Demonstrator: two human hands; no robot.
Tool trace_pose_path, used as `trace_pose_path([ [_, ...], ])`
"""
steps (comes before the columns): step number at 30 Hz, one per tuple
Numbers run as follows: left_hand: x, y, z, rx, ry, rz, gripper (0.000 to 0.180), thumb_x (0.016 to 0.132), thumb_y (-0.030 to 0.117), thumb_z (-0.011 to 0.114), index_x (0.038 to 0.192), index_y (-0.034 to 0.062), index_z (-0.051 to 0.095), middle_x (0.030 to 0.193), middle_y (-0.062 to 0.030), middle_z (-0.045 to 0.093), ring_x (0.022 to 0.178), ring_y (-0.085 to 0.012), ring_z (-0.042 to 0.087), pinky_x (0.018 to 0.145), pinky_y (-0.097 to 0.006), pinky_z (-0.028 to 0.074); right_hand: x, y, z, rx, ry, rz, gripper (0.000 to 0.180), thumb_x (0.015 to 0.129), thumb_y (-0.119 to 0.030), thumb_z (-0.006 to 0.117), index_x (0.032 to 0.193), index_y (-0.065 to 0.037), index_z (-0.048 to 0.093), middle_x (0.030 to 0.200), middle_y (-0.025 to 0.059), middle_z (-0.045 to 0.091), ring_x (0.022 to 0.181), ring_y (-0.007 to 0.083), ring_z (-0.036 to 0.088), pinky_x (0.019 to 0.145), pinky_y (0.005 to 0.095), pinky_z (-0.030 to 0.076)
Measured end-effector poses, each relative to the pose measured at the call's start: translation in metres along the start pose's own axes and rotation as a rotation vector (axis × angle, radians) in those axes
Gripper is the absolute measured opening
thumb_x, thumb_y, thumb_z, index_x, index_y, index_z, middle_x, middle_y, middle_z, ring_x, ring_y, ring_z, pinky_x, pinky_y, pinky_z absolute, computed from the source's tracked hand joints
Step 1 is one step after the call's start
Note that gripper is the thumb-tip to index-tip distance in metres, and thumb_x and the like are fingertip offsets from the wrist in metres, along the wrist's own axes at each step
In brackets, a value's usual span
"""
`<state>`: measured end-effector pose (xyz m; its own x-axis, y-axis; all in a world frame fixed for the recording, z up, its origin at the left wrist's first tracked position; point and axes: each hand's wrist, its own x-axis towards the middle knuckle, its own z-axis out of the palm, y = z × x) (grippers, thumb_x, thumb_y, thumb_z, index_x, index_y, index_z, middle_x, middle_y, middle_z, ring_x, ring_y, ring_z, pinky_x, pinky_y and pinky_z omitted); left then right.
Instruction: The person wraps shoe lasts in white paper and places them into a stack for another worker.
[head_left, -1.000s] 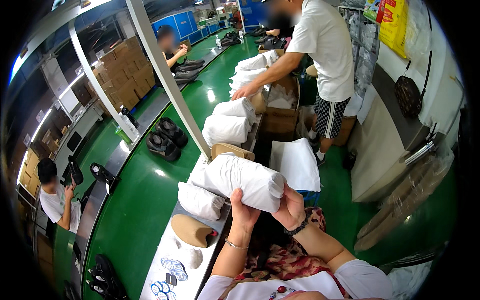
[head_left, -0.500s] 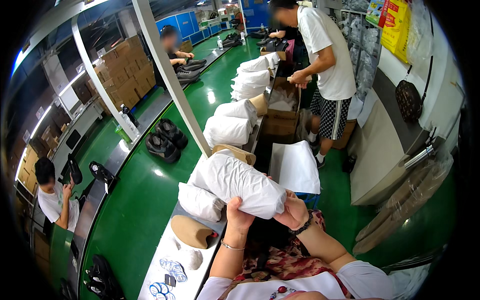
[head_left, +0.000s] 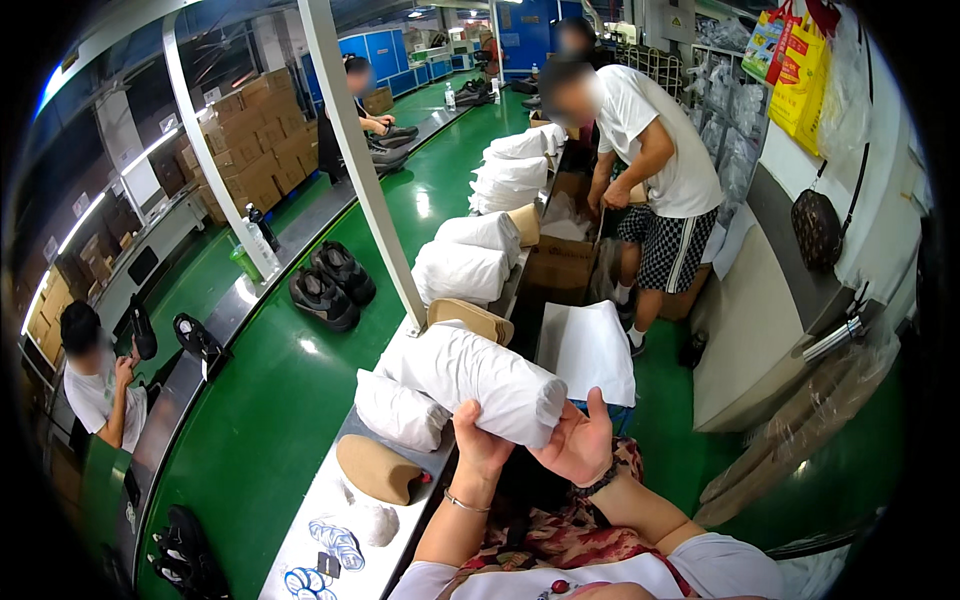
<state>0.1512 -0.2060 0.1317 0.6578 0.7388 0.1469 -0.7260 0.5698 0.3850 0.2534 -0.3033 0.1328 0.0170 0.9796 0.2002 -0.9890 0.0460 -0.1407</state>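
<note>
A long bundle wrapped in white paper (head_left: 480, 375) slants over the bench top in front of me, its near end raised. My left hand (head_left: 480, 440) grips the near end from below and the left, with the thumb up against the paper. At the right of that same end is my right hand (head_left: 580, 442), palm turned up, thumb raised and fingers stretched along the paper; its fingertips are partly hidden behind the bundle. A second white wrapped bundle (head_left: 398, 410) lies just left of it. Behind it sit brown curved cardboard inserts (head_left: 470, 320).
Nearer on the bench are a brown cardboard insert (head_left: 375, 470), crumpled white paper (head_left: 375, 524) and blue-and-white round stickers (head_left: 305, 582). More wrapped bundles (head_left: 460, 272) line the bench. White paper sheets (head_left: 588, 350) lie to the right. A co-worker (head_left: 665, 150) bends over a carton (head_left: 560, 268).
My right hand has opened, its thumb lifting off the end of the bundle. The bundle's near end has shifted slightly left. The co-worker at the carton bends lower.
</note>
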Motion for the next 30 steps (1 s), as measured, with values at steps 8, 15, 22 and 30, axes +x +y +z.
trace_pose_path([
  [8,-0.010,-0.003,0.010,0.077,-0.069,-0.051,0.081,0.061,0.037,0.068,0.125,-0.0017,0.039,0.116,-0.0169,0.053,0.111,-0.0313,0.050,0.100,-0.041,0.037,-0.002,-0.005,-0.003,0.014,-0.145,0.031,0.053,0.089,-0.038,0.050,0.129,-0.004,0.045,0.137,0.0084,0.042,0.127,0.0225,0.038,0.105,0.0422,0.030],
  [15,-0.013,0.011,-0.008,0.251,0.178,0.127,0.067,0.069,0.034,0.062,0.123,-0.0011,0.044,0.121,-0.0142,0.053,0.113,-0.0287,0.051,0.099,-0.041,0.038,-0.002,-0.018,-0.013,-0.665,0.272,-0.163,0.047,0.090,-0.031,0.053,0.125,-0.002,0.042,0.130,0.0116,0.046,0.117,0.0234,0.047,0.096,0.0419,0.038],
  [22,-0.008,-0.013,-0.003,0.282,0.238,0.247,0.060,0.075,0.036,0.056,0.119,-0.0034,0.047,0.117,-0.0154,0.055,0.109,-0.0275,0.053,0.097,-0.039,0.039,0.023,0.016,0.008,-1.416,0.105,-0.564,0.092,0.068,-0.029,0.080,0.134,0.000,0.022,0.131,0.0157,0.035,0.119,0.0218,0.037,0.101,0.0339,0.029],
  [30,-0.011,0.007,-0.020,0.377,0.106,0.081,0.073,0.082,0.040,0.062,0.133,-0.0012,0.031,0.130,-0.0124,0.043,0.121,-0.0244,0.041,0.103,-0.038,0.030,0.021,0.031,0.000,-1.580,0.275,-0.798,0.077,0.069,-0.025,0.079,0.123,0.003,0.032,0.114,0.0126,0.044,0.102,0.0192,0.047,0.090,0.0326,0.039],
])
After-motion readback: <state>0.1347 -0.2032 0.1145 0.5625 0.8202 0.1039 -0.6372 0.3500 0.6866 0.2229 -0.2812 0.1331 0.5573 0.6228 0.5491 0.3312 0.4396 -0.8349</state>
